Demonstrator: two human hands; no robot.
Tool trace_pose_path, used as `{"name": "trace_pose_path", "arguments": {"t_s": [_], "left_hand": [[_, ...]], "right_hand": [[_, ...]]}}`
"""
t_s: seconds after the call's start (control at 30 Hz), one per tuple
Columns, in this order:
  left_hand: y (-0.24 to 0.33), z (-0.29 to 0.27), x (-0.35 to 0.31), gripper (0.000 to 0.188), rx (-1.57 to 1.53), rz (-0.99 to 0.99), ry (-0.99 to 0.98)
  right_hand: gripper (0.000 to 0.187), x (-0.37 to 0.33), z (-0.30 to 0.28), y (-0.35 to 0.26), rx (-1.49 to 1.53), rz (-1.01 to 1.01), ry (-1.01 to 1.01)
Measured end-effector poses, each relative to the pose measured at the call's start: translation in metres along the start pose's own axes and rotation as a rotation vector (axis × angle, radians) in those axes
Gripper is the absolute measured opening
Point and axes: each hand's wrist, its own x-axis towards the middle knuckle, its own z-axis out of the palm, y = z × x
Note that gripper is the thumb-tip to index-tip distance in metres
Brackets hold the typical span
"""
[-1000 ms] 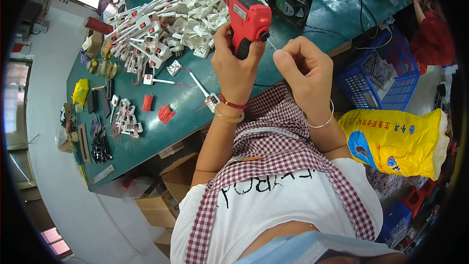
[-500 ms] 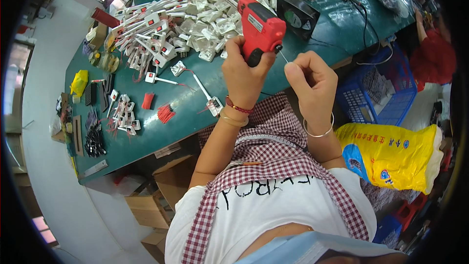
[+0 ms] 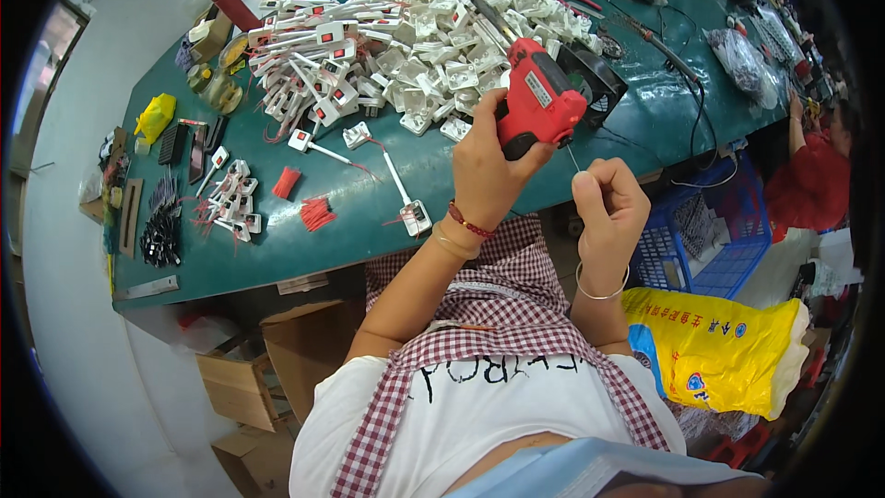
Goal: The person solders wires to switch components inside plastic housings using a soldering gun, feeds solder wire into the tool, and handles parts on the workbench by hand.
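- Above the green table's (image 3: 387, 221) near edge, the red power tool (image 3: 539, 106) is sitting gripped in the left hand (image 3: 489, 175), its thin tip pointing down and right.
- Just beside that tip, the right hand (image 3: 608, 212) is pinching something too small to identify.
- Beyond both hands, a heap of white plastic parts (image 3: 415, 28) is lying.

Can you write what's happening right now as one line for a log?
left hand: holds red tool | right hand: pinches thin wire at tool tip | white parts pile on green table
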Motion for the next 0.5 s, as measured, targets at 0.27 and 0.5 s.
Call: {"name": "trace_pose_path", "arguments": {"t_s": [0.27, 0.5], "left_hand": [[-0.0071, -0.001, -0.0028, 0.059, 0.021, 0.022, -0.003], [-0.0084, -0.0038, -0.0011, 0.061, 0.041, -0.011, -0.03]], "right_hand": [[0.02, -0.0012, 0.0009, 0.0016, -0.01, -0.026, -0.014], [0.02, 0.002, 0.0016, 0.0032, 0.008, -0.006, -0.023]]}}
